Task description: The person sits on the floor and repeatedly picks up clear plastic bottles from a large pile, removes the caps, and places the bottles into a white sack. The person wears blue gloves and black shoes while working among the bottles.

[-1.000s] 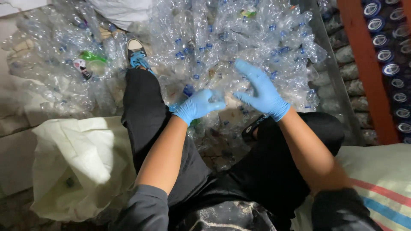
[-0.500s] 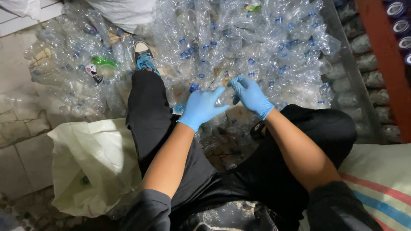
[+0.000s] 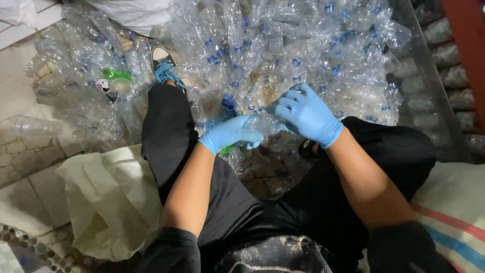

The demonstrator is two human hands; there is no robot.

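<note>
Landmark: the heap of clear crushed bottles (image 3: 303, 45), spread over the floor ahead of my outstretched legs; every place below is given from it.
Left hand (image 3: 230, 132): blue glove, at the near edge of the heap, fingers (image 3: 250, 135) curled together onto one end of a crumpled clear bottle (image 3: 268, 124).
Right hand (image 3: 308, 114): blue glove, also at the near edge, just right of the left hand, fingers (image 3: 283, 103) bent over and clamped on the other end of that bottle.
Bottle in hand: lifted just clear of the heap's near edge, held between both hands above the gap between my knees.
Change: a second ago the right hand was spread flat over the heap and the left hung apart from it; half a second ago they drew in; now both are closed on the one bottle. I read that as one piece picked out of the heap and being worked by both hands.
Left of the heap: a pale sack (image 3: 113, 202), mouth slack, lying on the tiled floor (image 3: 20, 146) beside my left thigh.
Right of the heap: a striped woven sack (image 3: 454, 212) near my right knee.
In the heap's left part: a green bottle (image 3: 115, 76) and my blue-laced shoe (image 3: 164, 68), both half buried.
</note>
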